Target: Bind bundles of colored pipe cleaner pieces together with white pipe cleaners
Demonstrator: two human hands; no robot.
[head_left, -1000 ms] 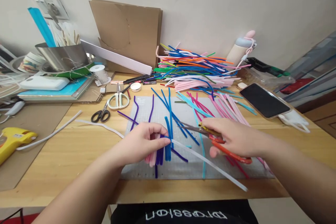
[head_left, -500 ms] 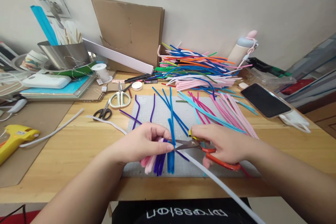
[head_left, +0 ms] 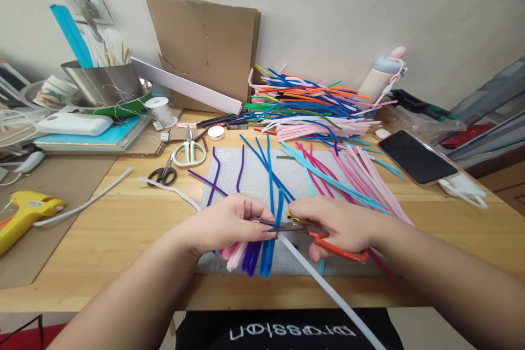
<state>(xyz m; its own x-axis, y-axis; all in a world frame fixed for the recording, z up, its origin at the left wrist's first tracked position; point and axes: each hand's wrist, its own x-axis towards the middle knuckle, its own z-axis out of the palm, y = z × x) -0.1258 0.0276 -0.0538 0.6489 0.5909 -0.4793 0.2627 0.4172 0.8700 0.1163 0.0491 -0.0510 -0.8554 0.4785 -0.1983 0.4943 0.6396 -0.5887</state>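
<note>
Pinched in my left hand (head_left: 235,222) is a row of pipe cleaners, with pink ends, purple ends (head_left: 251,258) and blue ends (head_left: 266,262) hanging below the fingers. A long white strip (head_left: 332,292) runs from that row toward the lower right. My right hand (head_left: 338,228) is closed round the red and yellow handles of a pair of scissors (head_left: 293,226). The blades point left and lie across the blue pipe cleaner at my left fingertips. Beneath both hands is a pale cutting mat (head_left: 229,164) with loose purple, blue and pink pipe cleaners.
A heap of coloured pipe cleaners (head_left: 307,101) lies at the back. Two other scissors, one white-handled (head_left: 189,153) and one black-handled (head_left: 163,174), rest left of the mat. A yellow glue gun (head_left: 28,216) is far left; a phone (head_left: 416,156) lies right.
The scissors have moved left onto the blue pipe cleaner, and their blades are closer together. My left hand keeps its hold on the row.
</note>
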